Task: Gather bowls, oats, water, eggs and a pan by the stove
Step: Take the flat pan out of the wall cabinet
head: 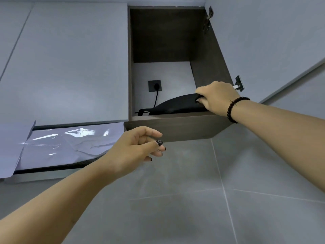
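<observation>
The left hand [135, 148] hovers nearest, loosely curled, holding nothing. Farther right, the right hand [215, 97] grips the pan's [175, 104] upper rim inside the open cabinet [175, 128]. Likely rigid and heavy; support it underneath while lifting.

Single head cam, tilted up, close below open wall cabinet [168, 67]; wide-angle distortion, probably arm's reach.

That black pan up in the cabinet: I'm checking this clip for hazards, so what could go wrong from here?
The right hand grips the pan by its rim only, overhead, so it could tip or slip coming out. A plugged-in black cord runs down just beside the pan and might snag. The left hand supports nothing.
</observation>
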Tool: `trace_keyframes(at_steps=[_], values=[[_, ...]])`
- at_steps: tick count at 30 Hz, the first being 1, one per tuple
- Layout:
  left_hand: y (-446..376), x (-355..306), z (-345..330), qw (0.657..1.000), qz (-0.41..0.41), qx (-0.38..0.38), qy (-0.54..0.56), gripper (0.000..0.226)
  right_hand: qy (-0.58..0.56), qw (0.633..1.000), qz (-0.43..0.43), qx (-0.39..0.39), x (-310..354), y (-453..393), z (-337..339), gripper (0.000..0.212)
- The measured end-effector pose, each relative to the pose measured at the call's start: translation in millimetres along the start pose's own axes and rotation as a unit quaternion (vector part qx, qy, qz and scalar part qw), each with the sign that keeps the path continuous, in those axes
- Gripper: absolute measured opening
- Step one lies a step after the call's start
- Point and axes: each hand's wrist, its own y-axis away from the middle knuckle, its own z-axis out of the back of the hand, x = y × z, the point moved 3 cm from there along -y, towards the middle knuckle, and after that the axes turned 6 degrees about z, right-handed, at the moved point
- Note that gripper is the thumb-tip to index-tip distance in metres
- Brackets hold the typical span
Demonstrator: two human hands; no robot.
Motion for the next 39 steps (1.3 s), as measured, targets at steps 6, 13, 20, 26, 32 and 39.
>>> trace_keyframes(at_steps=[6, 13, 20, 26, 32, 39], values=[[-13.3, -14.1, -19.9, 0.988, 0.063, -0.024, 0.136, 0.022, 0.021, 0.997, 0.038, -0.07, -17.4, 30.2, 40.3, 0.019], [-16.3, -50.9, -65.4, 0.905, 0.129, 0.055, 0.402, 0.06, 0.034, 0.973, 0.126, -0.192, 4.5, 96.1, 63.4, 0.015], [20.4, -63.5, -98.3, 0.856, 0.142, -0.06, 0.493, 0.021, -0.084, 0.972, 0.142, -0.17, 10.3, 165.0, 53.9, 0.042], [32.6, -59.0, -91.9, 0.848, 0.119, -0.128, 0.5, 0.024, -0.283, 0.941, -0.181, -0.043, -40.3, 168.2, 68.2, 0.097], [50.3, -72.2, -79.4, 0.827, 0.061, -0.156, 0.536, 0.028, -0.343, 0.83, -0.353, -0.261, -78.2, 161.2, 89.0, 0.094], [81.5, -80.0, -56.5, 0.819, 0.062, -0.189, 0.538, 0.023, -0.455, 0.714, -0.367, -0.385, -101.1, 128.6, 123.4, 0.044]])
